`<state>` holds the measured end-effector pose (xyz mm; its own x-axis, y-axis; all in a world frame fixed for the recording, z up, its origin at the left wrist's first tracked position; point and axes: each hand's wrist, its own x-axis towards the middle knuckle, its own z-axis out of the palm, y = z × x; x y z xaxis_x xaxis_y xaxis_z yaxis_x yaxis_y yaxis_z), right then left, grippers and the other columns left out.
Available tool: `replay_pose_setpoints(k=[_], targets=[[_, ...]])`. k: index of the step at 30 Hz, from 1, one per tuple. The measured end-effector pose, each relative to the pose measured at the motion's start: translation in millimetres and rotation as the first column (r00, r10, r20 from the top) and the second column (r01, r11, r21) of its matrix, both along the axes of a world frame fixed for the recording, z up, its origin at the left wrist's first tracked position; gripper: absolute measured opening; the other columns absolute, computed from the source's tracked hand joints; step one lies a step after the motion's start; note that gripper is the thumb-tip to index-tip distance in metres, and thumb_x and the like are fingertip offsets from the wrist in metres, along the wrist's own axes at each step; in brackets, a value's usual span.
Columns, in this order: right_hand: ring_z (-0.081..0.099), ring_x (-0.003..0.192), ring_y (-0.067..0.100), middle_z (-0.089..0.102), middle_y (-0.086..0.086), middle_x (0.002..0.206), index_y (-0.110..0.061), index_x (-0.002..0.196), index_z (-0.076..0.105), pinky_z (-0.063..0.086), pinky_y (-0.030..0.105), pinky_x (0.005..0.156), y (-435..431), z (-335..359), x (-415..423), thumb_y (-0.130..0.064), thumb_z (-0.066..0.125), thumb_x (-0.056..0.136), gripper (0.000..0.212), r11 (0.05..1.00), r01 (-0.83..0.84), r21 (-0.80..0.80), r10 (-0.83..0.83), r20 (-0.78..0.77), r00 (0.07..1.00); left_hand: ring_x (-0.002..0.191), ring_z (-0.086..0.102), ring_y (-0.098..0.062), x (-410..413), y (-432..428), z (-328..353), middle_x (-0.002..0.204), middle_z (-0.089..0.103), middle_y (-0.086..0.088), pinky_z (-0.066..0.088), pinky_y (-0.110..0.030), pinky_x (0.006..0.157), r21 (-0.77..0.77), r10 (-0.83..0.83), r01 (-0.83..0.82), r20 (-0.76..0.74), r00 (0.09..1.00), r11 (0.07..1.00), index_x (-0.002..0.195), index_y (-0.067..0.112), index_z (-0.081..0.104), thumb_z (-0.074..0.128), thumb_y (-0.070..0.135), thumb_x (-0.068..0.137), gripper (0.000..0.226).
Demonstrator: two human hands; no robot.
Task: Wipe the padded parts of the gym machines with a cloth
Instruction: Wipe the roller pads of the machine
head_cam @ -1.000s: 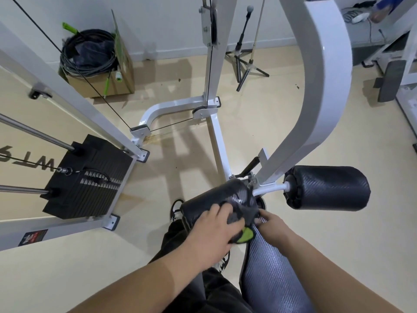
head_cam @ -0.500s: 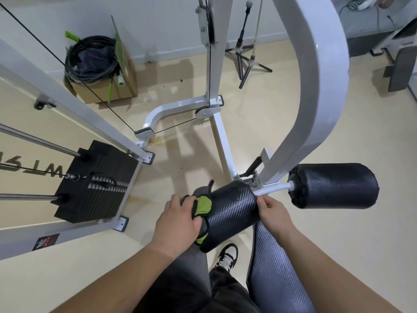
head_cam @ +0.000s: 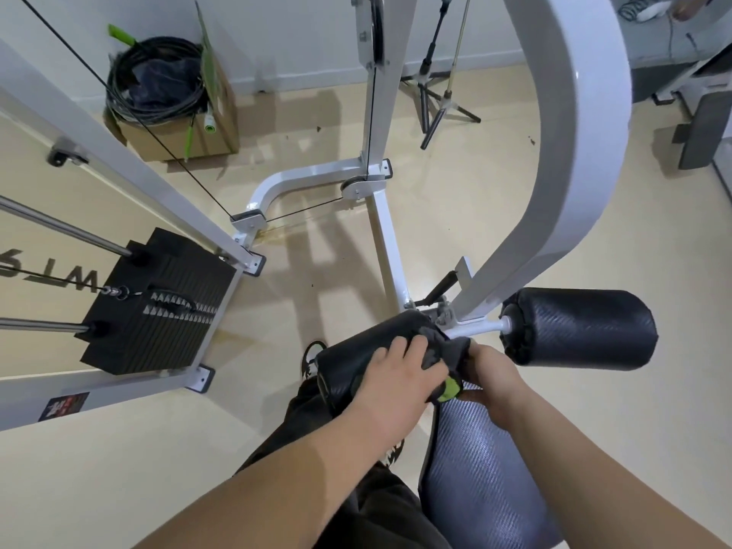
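A white gym machine has two black padded rollers on a cross bar. My left hand (head_cam: 398, 380) presses a dark grey cloth (head_cam: 443, 352) with a lime-green patch against the right end of the left roller (head_cam: 356, 350). My right hand (head_cam: 493, 374) grips that same end of the roller from the right, its fingers against the cloth. The right roller (head_cam: 578, 326) stands free, untouched. A grey padded seat (head_cam: 483, 469) lies below my right forearm.
The white curved arm (head_cam: 574, 152) of the machine rises on the right. A black weight stack (head_cam: 158, 303) with steel guide rods stands at the left. A cardboard box (head_cam: 178, 128) of coiled cable and a tripod stand (head_cam: 435, 93) sit by the far wall. My legs and shoes are below the roller.
My left hand has slid the cloth from the roller's left end back to its right end, beside my right hand. The right hand has stayed on the roller.
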<state>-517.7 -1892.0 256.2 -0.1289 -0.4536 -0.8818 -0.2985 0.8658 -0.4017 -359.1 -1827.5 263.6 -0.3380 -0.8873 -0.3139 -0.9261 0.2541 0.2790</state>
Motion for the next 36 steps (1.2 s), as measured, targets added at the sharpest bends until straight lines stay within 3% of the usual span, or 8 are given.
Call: replay_pose_setpoints(k=[2,4,8,14,22,28,33,36], targets=[[0.070,0.095,0.024,0.076,0.022,0.110,-0.008,0.114,0.073,0.058,0.040,0.073,-1,1,-1,-0.029,0.049,0.103,0.035,0.998,-0.052,0.016,0.052,0.010,0.999,0.117,0.041,-0.035,29,9,4,0.137,0.037,-0.011,0.046,-0.049,0.092,0.035,-0.011,0.011,0.006,1.000,0.999,0.136,0.026,0.044,0.068,0.034,0.086,0.056],[0.070,0.098,0.027,0.071,0.026,0.118,-0.005,0.116,0.071,0.061,0.043,0.077,-5,4,2,-0.033,0.052,0.102,0.037,0.990,-0.140,-0.008,0.140,-0.013,0.990,0.118,0.044,-0.031,61,18,4,0.132,0.038,-0.007,0.049,-0.045,0.093,0.101,0.210,-0.208,-0.004,0.978,0.973,0.135,0.028,0.044,0.062,0.043,0.086,0.054],[0.063,0.103,0.022,0.068,-0.007,0.112,-0.036,0.120,0.067,0.059,0.040,0.084,-9,13,13,-0.050,0.056,0.100,0.027,0.913,-0.377,-0.157,0.363,-0.107,0.925,0.104,0.057,-0.035,98,22,1,0.117,0.044,-0.009,0.054,-0.046,0.088,0.241,0.741,-0.715,-0.026,0.671,0.656,0.124,0.023,0.045,0.050,0.041,0.093,0.036],[0.061,0.084,0.013,0.070,0.001,0.104,-0.025,0.105,0.068,0.049,0.037,0.081,7,2,12,-0.035,0.065,0.097,0.013,0.920,-0.354,-0.166,0.337,-0.126,0.933,0.098,0.061,-0.029,86,33,26,0.114,0.040,-0.003,0.055,-0.039,0.080,0.254,0.559,-0.545,0.023,0.829,0.799,0.116,0.028,0.044,0.053,0.050,0.088,0.036],[0.069,0.104,0.012,0.076,-0.005,0.105,-0.023,0.100,0.073,0.053,0.039,0.099,12,-2,21,-0.025,0.068,0.099,0.005,0.928,-0.228,-0.294,0.211,-0.090,0.973,0.121,0.045,-0.034,49,-33,-6,0.130,0.044,-0.008,0.045,-0.045,0.097,0.210,0.470,-0.462,0.012,0.882,0.862,0.142,0.027,0.043,0.051,0.037,0.095,0.048],[0.068,0.091,0.018,0.075,0.004,0.103,-0.018,0.107,0.069,0.053,0.031,0.079,12,-4,21,-0.007,0.059,0.099,0.017,0.954,-0.161,-0.254,0.151,-0.057,0.987,0.129,0.035,-0.032,-1,-76,-14,0.141,0.039,-0.007,0.034,-0.048,0.106,0.212,0.210,-0.184,-0.108,0.972,0.960,0.144,0.039,0.041,0.056,0.034,0.091,0.056],[0.063,0.084,0.009,0.075,-0.005,0.099,-0.020,0.096,0.067,0.047,0.029,0.079,16,-4,12,-0.013,0.061,0.102,0.011,0.975,-0.091,-0.204,0.097,0.020,0.995,0.116,0.049,-0.033,50,-31,-12,0.126,0.045,-0.009,0.048,-0.044,0.098,0.212,0.406,-0.377,-0.116,0.906,0.902,0.138,0.032,0.046,0.055,0.036,0.088,0.051],[0.064,0.091,0.009,0.075,-0.008,0.103,-0.023,0.098,0.069,0.048,0.036,0.091,17,-2,11,-0.016,0.061,0.103,0.011,0.977,-0.106,-0.186,0.111,0.018,0.994,0.105,0.059,-0.039,100,-12,-19,0.117,0.051,-0.013,0.052,-0.043,0.091,0.326,0.637,-0.617,0.053,0.769,0.717,0.130,0.025,0.053,0.048,0.038,0.090,0.042]])
